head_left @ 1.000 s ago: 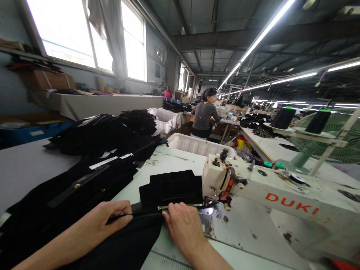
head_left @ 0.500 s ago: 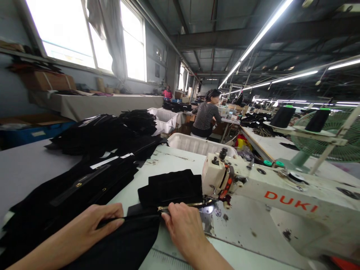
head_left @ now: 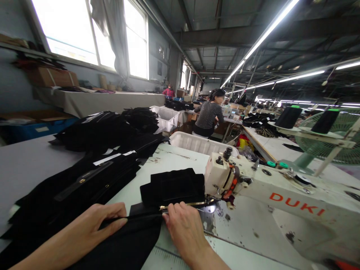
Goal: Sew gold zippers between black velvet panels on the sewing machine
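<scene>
My left hand [head_left: 105, 223] pinches the folded edge of a black fabric piece [head_left: 120, 245] between thumb and fingers. Closer to the needle, my right hand [head_left: 182, 225] is closed on the same piece, its fingertips pressed down beside a gold-toothed zipper [head_left: 194, 204]. That zipper runs from my right fingers to beneath the head of the white sewing machine [head_left: 221, 174], where a small lamp lights the needle plate. Behind the zipper, more black fabric [head_left: 173, 185] lies folded on the machine bed. My right fingertips are partly hidden by the hand itself.
Left of the machine lies a heap of black pieces [head_left: 84, 187], some with white labels. A white plastic bin [head_left: 202, 142] stands behind the table. Thread cones [head_left: 288, 116] and a green fan [head_left: 337, 135] are at right. A co-worker [head_left: 209, 114] sits farther back.
The view has shifted slightly, so the scene sits a little farther right. Both hands keep the same hold on the fabric, with little visible movement along the machine bed.
</scene>
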Demonstrator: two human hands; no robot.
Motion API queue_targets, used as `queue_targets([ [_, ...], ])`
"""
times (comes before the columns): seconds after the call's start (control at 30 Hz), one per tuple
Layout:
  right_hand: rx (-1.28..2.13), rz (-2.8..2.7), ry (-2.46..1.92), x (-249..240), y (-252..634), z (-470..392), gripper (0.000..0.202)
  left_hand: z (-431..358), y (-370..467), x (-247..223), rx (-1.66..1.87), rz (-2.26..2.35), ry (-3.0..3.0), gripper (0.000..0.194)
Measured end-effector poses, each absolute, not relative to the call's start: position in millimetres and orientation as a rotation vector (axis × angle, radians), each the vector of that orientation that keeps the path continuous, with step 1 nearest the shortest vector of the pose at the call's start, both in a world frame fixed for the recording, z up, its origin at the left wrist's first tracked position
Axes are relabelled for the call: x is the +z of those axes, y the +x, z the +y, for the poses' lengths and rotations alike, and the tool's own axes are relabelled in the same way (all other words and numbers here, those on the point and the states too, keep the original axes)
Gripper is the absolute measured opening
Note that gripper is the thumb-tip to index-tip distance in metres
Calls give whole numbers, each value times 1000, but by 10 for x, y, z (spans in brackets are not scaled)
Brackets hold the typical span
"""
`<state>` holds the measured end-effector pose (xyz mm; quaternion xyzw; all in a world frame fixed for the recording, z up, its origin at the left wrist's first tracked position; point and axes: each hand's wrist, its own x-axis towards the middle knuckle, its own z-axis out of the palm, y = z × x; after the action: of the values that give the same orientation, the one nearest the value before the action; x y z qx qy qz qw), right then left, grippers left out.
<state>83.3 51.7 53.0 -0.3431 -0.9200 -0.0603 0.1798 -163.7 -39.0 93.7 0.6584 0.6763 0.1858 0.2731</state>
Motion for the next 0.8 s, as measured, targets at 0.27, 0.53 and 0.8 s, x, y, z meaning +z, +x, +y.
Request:
queue_targets([
  [0.27, -173, -2591, -909, 547, 913, 550, 16, -393, -1616, 989, 437, 1769, 1772, 39],
  [0.53, -159, -2576, -955, 540, 899, 522, 15, -406, -1602, 983, 469, 1780, 1734, 36],
  [0.8, -158, -2605, -978, 529, 817, 483, 13, -491, -1444, 991, 448, 1860, 1806, 37],
])
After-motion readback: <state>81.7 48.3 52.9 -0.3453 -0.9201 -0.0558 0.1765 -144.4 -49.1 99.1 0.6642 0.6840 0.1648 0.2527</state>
